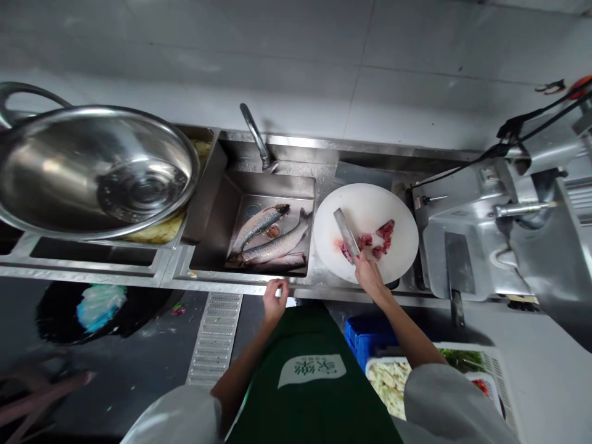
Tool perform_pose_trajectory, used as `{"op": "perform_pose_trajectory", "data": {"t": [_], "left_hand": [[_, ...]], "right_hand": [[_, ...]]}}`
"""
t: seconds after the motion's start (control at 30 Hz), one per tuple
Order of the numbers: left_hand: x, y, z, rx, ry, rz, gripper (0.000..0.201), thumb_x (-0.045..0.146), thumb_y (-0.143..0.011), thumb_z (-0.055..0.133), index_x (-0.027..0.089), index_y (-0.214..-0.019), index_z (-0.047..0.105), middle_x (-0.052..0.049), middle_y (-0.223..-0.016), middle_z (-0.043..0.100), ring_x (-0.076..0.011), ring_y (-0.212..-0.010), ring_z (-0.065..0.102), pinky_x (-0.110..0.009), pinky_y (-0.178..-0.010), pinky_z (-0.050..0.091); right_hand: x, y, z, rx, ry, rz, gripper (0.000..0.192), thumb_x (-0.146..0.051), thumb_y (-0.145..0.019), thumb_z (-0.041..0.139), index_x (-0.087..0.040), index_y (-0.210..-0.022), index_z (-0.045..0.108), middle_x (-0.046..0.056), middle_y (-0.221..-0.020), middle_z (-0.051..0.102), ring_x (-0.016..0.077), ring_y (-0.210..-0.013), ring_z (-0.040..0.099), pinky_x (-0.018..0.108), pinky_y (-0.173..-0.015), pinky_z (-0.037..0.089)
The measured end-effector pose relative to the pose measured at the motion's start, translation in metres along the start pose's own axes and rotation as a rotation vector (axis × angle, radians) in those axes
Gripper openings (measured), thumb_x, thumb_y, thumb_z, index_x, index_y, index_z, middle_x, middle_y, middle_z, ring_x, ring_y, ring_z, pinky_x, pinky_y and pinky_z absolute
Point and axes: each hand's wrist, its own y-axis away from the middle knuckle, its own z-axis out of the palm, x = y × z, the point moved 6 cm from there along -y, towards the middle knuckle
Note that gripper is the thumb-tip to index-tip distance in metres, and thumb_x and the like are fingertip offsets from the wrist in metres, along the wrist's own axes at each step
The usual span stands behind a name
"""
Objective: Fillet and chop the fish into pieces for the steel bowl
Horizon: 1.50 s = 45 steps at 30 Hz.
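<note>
i am clamping my right hand on the steel cleaver over red meat pieces on the round white cutting board, my left hand curling on the steel sink's wet rim, where it is risking slipping.

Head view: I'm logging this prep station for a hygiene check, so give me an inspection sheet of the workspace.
Surface: steel counter with a sunken sink; wet-looking.
Job's things: round white cutting board with red meat pieces; cleaver lies across them.
Clutter: fish lying in the sink; large steel bowl at left.
Hands: right hand grips the cleaver handle; left hand rests on the counter edge.
Cables: black cable runs to the steel machine.
Surroundings: grey tiled wall, floor drain grate, blue crate, tray of vegetables.
</note>
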Motion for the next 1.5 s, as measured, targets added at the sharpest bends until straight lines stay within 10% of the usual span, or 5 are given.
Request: {"op": "perform_pose_trajectory", "data": {"t": [0.23,0.5,0.67,1.0,1.5], "left_hand": [[-0.054,0.075,-0.082,0.097,-0.097,-0.144,0.02,0.033,-0.095,0.058,0.021,-0.083,0.068,-0.004,-0.079,0.068,-0.0196,-0.073,0.065,-0.034,-0.07,0.057],[-0.061,0.071,-0.111,0.1,-0.089,-0.202,0.02,0.033,-0.094,0.057,0.019,-0.084,0.068,-0.004,-0.081,0.067,-0.0185,-0.077,0.064,-0.033,-0.074,0.055],[-0.023,0.011,-0.052,-0.009,0.061,-0.02,0.018,0.031,-0.096,0.057,0.021,-0.085,0.068,-0.005,-0.086,0.069,-0.0201,-0.084,0.066,-0.034,-0.079,0.056],[0.122,-0.107,0.177,-0.478,0.203,0.517,0.013,0.016,-0.096,0.06,0.021,-0.101,0.071,-0.011,-0.108,0.068,-0.0263,-0.103,0.061,-0.044,-0.094,0.057],[0.09,-0.086,0.165,-0.41,0.224,0.381,0.011,0.024,-0.098,0.06,0.022,-0.104,0.07,-0.01,-0.112,0.062,-0.0229,-0.113,0.062,-0.042,-0.099,0.058]], "right_hand": [[0.004,0.008,-0.066,0.423,-0.004,0.033,0.047,-0.03,-0.108,0.038,0.002,-0.139,0.055,0.02,-0.094,0.075,0.0279,-0.082,0.074,0.034,-0.073,0.055],[-0.024,-0.022,0.006,0.193,0.013,-0.024,0.044,-0.016,-0.101,0.047,-0.003,-0.141,0.058,0.026,-0.13,0.07,0.0311,-0.113,0.07,0.035,-0.093,0.054],[0.008,-0.032,0.002,0.052,-0.063,0.079,0.036,-0.026,-0.106,0.044,-0.004,-0.13,0.059,0.024,-0.117,0.073,0.0292,-0.105,0.071,0.033,-0.088,0.052],[-0.007,-0.026,0.012,0.093,-0.059,0.003,0.04,-0.016,-0.103,0.041,-0.002,-0.14,0.051,0.028,-0.134,0.064,0.032,-0.122,0.065,0.038,-0.098,0.05],[0.02,-0.079,-0.029,0.124,-0.207,0.113,0.031,-0.027,-0.107,0.042,-0.01,-0.124,0.063,0.018,-0.116,0.074,0.0277,-0.111,0.069,0.031,-0.092,0.051]]}}
